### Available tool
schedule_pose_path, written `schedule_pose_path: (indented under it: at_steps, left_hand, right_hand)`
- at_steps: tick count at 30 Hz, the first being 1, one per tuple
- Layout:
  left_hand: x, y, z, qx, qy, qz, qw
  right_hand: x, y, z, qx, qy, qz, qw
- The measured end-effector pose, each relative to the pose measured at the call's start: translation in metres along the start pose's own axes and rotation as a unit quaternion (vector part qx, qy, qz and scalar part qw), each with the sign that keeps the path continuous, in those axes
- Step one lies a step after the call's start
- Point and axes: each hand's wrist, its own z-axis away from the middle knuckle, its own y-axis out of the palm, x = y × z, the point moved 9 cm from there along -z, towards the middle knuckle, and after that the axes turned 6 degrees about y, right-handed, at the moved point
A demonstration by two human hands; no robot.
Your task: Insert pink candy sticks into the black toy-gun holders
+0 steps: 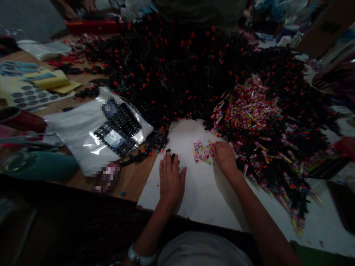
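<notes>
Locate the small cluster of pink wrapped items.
In the head view, the cluster lies on the white sheet, between the left hand and the right hand.

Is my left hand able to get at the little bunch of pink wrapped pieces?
Probably yes. The left hand lies flat on the white sheet, with only bare sheet between it and the pink wrapped pieces; the right hand rests at their far side.

Clear bag [72, 125], sticker sheet [27, 96], teal object [47, 167]
</notes>
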Motion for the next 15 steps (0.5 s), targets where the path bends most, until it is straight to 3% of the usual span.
schedule_pose_path:
  at_steps: [9,15]
  left_hand:
    - [0.0,0.0,0.001,0.004,-0.002,0.005,1.0]
    - [0.001,0.0,0.001,-0.001,-0.007,0.029,1.0]
  right_hand:
    - [-0.005,0.006,0.0,0.002,-0.074,-0.055,0.996]
    - [0.013,0.01,0.009,0.077,-0.237,-0.067,0.966]
